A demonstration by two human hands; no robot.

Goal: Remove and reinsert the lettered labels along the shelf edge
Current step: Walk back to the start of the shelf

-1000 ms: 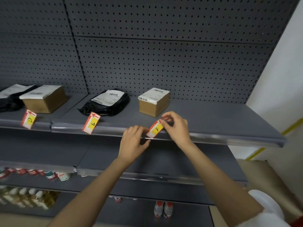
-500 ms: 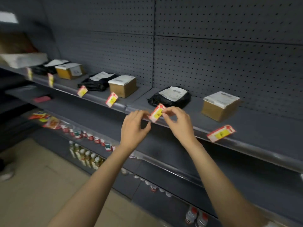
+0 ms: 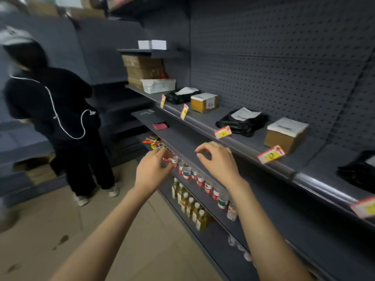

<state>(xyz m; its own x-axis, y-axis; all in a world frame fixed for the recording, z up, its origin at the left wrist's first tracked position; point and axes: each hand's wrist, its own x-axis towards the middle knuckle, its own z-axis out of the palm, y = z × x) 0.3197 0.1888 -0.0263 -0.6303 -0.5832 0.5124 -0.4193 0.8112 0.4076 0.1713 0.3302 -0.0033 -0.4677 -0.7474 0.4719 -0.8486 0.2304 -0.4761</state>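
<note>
Several red-and-yellow lettered labels stand in the rail of the grey shelf edge (image 3: 243, 154): one label (image 3: 222, 132) just up and right of my hands, another label (image 3: 271, 154) further right, a blurred label (image 3: 363, 207) at the right border, and two far labels (image 3: 184, 111) (image 3: 163, 101). My left hand (image 3: 154, 169) and my right hand (image 3: 218, 161) hover side by side below and left of the rail, in front of the lower shelf. Both have loosely curled fingers and hold nothing. Neither hand touches a label.
Cardboard boxes (image 3: 286, 134) and black bags with paper slips (image 3: 241, 122) sit on the labelled shelf. Small bottles (image 3: 192, 201) line the lower shelves under my hands. A person in black (image 3: 54, 118) stands at the left by other shelving. The tan floor (image 3: 60, 230) lies between us.
My hands have let go of the label they pinched and dropped down and left of the rail. The view has swung left along the aisle, bringing the other person into sight.
</note>
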